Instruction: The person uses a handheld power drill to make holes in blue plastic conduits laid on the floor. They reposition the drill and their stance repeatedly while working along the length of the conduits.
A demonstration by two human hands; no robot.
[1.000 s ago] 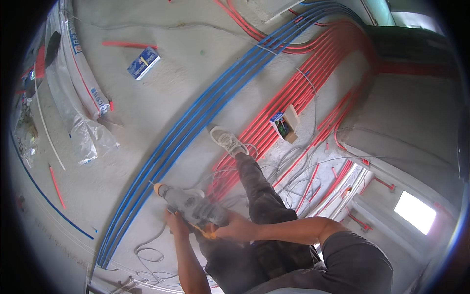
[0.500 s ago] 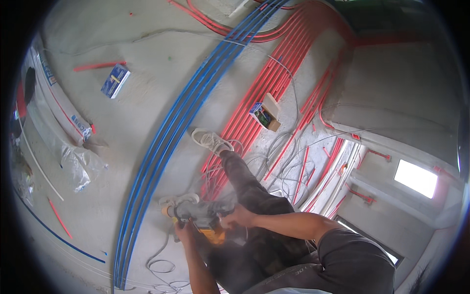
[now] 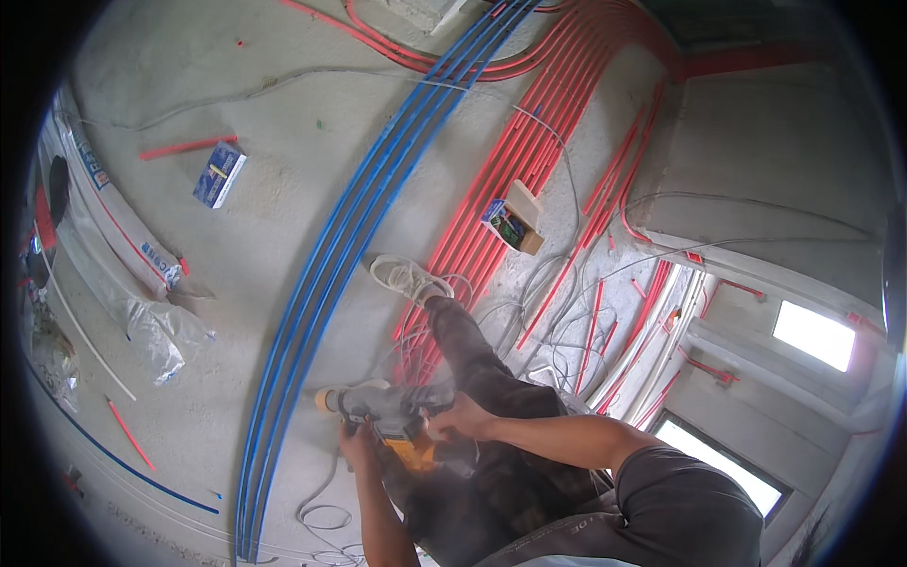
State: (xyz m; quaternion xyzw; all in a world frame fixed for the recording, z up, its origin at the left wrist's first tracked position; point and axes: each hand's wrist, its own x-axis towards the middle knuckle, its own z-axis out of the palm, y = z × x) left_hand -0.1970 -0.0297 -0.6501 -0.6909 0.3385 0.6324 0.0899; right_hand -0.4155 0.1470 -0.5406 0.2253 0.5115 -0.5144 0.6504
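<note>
A grey and yellow power tool (image 3: 404, 425) lies crosswise before my body, its round tan end pointing left beside my shoe. Its exact kind does not show clearly. My right hand (image 3: 460, 419) is closed round the grip at its right end. Beneath the front part, my left hand (image 3: 357, 446) is wrapped about the tool and supports it. Haze blurs the tool's lower side and my dark trousers. Just left of the tool's tip run several parallel blue pipes (image 3: 326, 283) along the floor.
Several red pipes (image 3: 510, 208) lie right of the blue ones, with an opened small box (image 3: 515, 219) on them. Another blue box (image 3: 219, 175) sits far left near plastic-wrapped pipes (image 3: 118, 213). A grey cable (image 3: 331, 506) coils by my left forearm. Loose cables (image 3: 557, 293) tangle at right.
The view has shifted slightly, so the floor pipes and boxes sit a little differently in the picture. Both hands keep their hold on the power tool.
</note>
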